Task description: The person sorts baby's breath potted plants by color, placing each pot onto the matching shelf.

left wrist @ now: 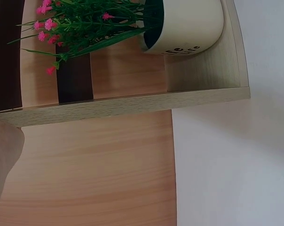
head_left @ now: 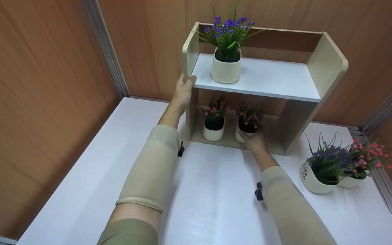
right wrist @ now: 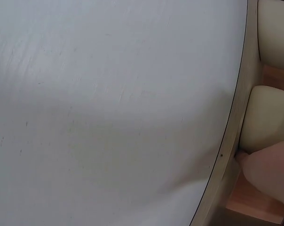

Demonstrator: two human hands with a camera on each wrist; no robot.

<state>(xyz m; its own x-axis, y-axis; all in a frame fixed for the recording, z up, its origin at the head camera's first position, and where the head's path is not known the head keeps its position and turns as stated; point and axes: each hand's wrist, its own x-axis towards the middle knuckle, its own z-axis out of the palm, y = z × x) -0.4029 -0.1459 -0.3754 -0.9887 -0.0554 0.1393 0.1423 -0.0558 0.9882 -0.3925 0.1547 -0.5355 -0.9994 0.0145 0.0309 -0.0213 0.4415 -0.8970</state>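
Left hand (head_left: 182,93) grips shelf unit (head_left: 274,76), right hand (head_left: 256,141) holds lower-right pot (right wrist: 266,117); upper pot (head_left: 226,71) and lower-left pot (head_left: 213,134) look placed, purple-flowered pot (head_left: 313,181) and pink-flowered pot (head_left: 350,182) seemingly left on table (head_left: 213,190)

Pot (head_left: 226,71) on shelf (head_left: 274,77), two pots (head_left: 213,135) beneath — another pair (head_left: 313,181) rightward, on table (head_left: 209,200)
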